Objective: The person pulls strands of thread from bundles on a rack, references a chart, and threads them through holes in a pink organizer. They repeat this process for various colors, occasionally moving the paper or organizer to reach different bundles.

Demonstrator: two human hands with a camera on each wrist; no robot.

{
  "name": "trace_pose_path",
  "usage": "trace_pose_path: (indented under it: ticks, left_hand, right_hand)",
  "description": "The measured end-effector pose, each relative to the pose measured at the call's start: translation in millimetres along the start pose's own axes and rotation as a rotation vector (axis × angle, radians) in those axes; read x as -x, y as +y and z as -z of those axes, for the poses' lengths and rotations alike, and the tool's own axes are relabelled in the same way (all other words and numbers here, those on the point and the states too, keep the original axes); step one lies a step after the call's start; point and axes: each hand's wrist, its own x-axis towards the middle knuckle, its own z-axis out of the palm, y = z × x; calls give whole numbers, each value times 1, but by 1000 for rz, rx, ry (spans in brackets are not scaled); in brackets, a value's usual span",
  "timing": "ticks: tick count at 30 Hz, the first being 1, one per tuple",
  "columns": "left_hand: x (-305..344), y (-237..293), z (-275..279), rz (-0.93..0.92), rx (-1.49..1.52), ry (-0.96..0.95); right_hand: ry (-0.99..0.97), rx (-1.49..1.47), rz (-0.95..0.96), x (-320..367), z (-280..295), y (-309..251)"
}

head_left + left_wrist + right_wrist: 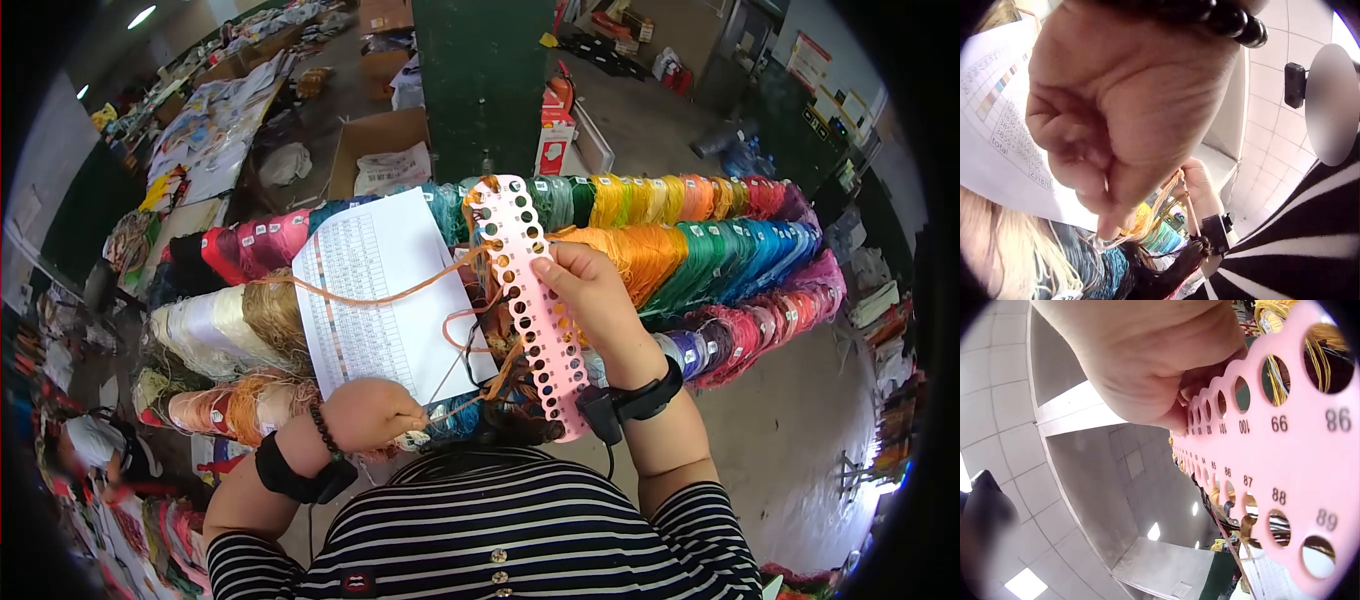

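Note:
My right hand (600, 305) grips a long pink thread organizer card (535, 290) by its right edge, thumb on top. In the right wrist view, numbers are printed beside the holes of the card (1235, 450). Brown, orange and dark threads hang looped through holes along its left side. Lower left, my left hand (375, 415) has curled fingers that pinch strands of thread (455, 410) stretched toward the card. Seen from the left wrist, the strands (1125, 237) leave the fingertips of this hand (1104, 119). An orange-brown thread (385, 300) trails left across a printed paper chart (350, 250).
Rows of coloured thread skeins, such as an orange bundle (625, 260) and a cream bundle (205, 325), surround the chart and card. Behind them stand a dark green pillar (483, 90) and a cardboard box (365, 140). A cluttered table (215, 130) lies far left.

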Motion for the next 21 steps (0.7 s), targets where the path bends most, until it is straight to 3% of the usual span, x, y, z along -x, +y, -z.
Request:
trace_pose_path:
  ticks: [2, 5, 7, 10, 13, 14, 16, 17, 18, 21]
  left_hand:
    - [-1, 5, 1, -63, 18, 134]
    - [5, 3, 19, 201, 115, 380]
    - [15, -26, 22, 240, 87, 644]
    - [35, -58, 26, 477, 277, 901]
    - [45, -39, 29, 373, 651, 1040]
    - [55, -19, 36, 354, 725, 977]
    - [69, 39, 53, -4, 1074, 778]
    - [73, 61, 57, -142, 947, 750]
    - [76, 65, 66, -404, 908, 537]
    - [74, 117, 72, -675, 1251, 187]
  right_hand:
    - [-15, 24, 27, 0, 1, 2]
    - [-33, 60, 32, -1, 4, 4]
    - [-28, 93, 11, 0, 7, 6]
    - [-14, 102, 0, -3, 9, 12]
    - [78, 140, -14, -13, 11, 29]
    - [44, 194, -65, -17, 19, 38]
    - [95, 295, -48, -26, 29, 63]
    - [126, 181, -119, -24, 21, 60]
    - [133, 307, -138, -24, 23, 61]
    - [157, 207, -190, -26, 31, 90]
